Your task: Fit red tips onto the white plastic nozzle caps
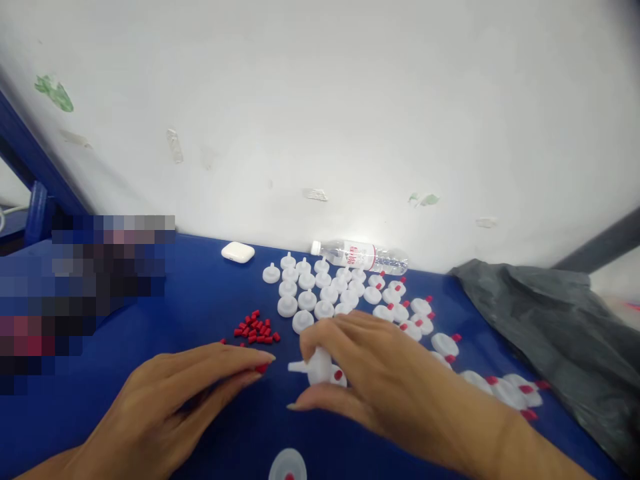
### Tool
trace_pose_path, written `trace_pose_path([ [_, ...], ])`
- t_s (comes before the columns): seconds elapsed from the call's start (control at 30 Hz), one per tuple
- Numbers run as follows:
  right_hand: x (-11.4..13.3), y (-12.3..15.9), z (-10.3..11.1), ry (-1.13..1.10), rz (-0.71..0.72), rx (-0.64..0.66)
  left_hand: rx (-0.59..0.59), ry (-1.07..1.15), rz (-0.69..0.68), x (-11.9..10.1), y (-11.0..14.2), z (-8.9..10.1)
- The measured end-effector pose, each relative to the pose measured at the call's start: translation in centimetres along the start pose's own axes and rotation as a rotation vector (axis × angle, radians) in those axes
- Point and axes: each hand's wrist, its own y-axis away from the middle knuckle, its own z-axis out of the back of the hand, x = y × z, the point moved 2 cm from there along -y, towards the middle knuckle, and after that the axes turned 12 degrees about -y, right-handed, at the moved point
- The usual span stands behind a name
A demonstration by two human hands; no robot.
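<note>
Head view: small red cylindrical plastic cap (pixel 261 367) in the left hand (pixel 165 400), white plastic nozzle piece (pixel 319 367) in the right hand (pixel 395 380)

From where I stand, a blue metal post (pixel 37 213) rises at the far left, with a blurred-out patch just below it. Next comes the person's left hand, low over the smooth blue tabletop (pixel 200 307), thumb and fingers pinched on the red cap. Behind those fingertips lies a loose pile of matching red caps (pixel 257 328), and farther back a glossy white rounded case (pixel 238 252). A translucent round disc with a red spot (pixel 287 463) is cut off by the near edge.

Rows of white nozzle pieces without red (pixel 307 300) stand mid-table; a clear plastic bottle with a white lid (pixel 370 257) lies on its side behind them. In front, the right hand curls round its nozzle piece, the spout pointing left toward the pinched cap, the two apart. Rightward spread white pieces with red tips (pixel 445 345), some hidden by the forearm, then a crumpled dark grey plastic sheet (pixel 530 333).
</note>
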Motion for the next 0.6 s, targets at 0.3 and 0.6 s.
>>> trace_pose_path([
  [0.3,1.6,-0.6,-2.5,0.132,0.167,-0.06,0.027,0.096,-0.028,0.0,1.9,-0.6],
  [0.6,2.5,-0.3,-2.4,0.204,0.213,-0.144,0.034,0.044,-0.142,-1.1,-1.1,-0.3],
])
